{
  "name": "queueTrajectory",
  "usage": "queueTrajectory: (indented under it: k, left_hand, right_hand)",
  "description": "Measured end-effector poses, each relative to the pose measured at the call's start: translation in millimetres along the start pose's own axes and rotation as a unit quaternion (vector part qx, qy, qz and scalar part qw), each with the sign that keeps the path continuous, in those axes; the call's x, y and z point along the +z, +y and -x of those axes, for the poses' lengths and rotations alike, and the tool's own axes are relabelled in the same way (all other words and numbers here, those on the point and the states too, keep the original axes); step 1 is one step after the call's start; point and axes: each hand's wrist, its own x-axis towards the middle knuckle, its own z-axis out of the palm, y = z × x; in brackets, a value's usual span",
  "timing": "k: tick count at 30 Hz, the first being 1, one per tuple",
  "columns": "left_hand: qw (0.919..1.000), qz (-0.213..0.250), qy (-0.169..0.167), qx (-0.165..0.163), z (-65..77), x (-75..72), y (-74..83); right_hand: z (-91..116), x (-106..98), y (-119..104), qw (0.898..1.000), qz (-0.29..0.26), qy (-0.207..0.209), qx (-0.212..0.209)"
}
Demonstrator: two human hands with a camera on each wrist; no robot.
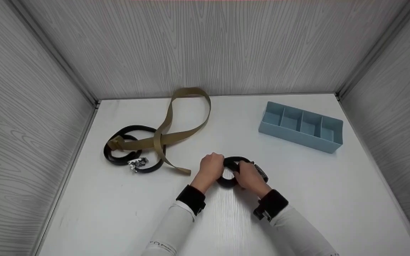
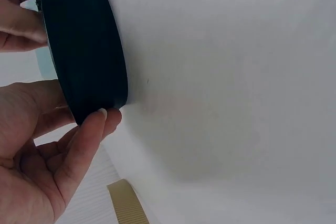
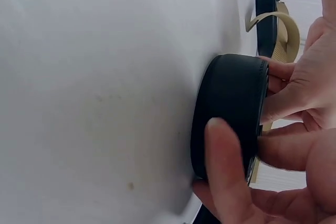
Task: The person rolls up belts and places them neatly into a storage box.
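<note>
A black belt (image 1: pixel 227 182) is coiled into a loop on the white table, its buckle (image 1: pixel 261 173) lying at the right side of the coil. My left hand (image 1: pixel 212 166) grips the coil's left side. In the left wrist view its thumb and fingers pinch the lower edge of the belt (image 2: pixel 86 51). From the right, my right hand (image 1: pixel 250 176) holds the same coil. The right wrist view shows the right thumb pressed along the outer face of the belt (image 3: pixel 231 93), with other fingers inside the loop.
Left of the hands lies a second black belt (image 1: pixel 117 161) with a silver buckle (image 1: pixel 138 163). A tan webbing belt (image 1: pixel 182 136) crosses over it, looping up to the back wall. A blue box (image 1: pixel 297 137) with several compartments stands at the back right.
</note>
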Motion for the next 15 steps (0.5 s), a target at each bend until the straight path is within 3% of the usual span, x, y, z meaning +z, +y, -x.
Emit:
queueTrajectory:
  k: [10,15]
  left_hand:
    - [0.9993,-0.020,0.005,0.031,2.9,-0.6,-3.2]
    - [0.9996,-0.010,0.007,0.027,2.2,1.2,-5.7]
  right_hand:
    - [-7.4,-2.3,0.9,0.991,0.075,0.045,-0.099]
    - [-6.6,-8.3,-2.5,0.993,0.086,0.038,-0.076]
